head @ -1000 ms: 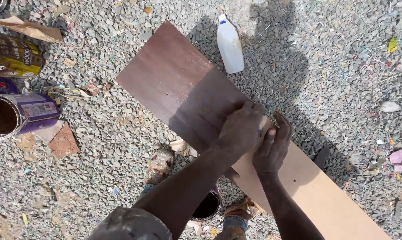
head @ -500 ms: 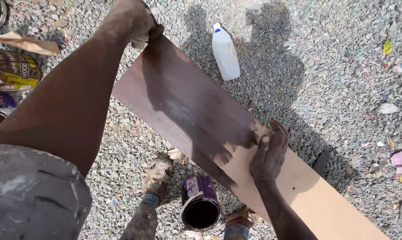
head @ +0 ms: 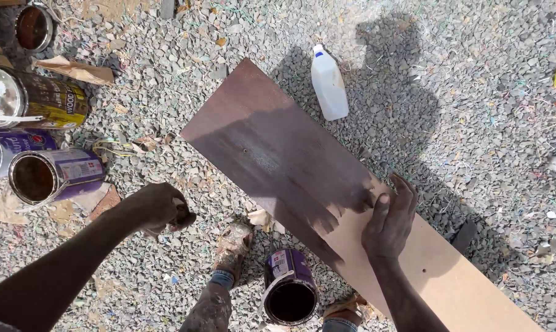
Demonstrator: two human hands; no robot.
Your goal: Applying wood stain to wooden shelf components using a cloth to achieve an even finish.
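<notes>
My right hand (head: 390,222) lies flat, fingers spread, on the board (head: 302,178) at its stain line. My left hand (head: 161,208), clenched around a rag, hovers off the board's near-left edge, above the gravel (head: 167,98).

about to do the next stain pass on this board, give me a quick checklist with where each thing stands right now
1. Board steadied: ok, right hand lies flat on the board.
2. Applicator in hand: ok, left hand is closed on a small stained rag.
3. Stain within reach: ok, open can stands by the feet.
4. Stain level in the can: cannot tell.
5. Coverage: not ok, the near part of the board is bare.
6. White bottle clear of the board: ok.
</notes>
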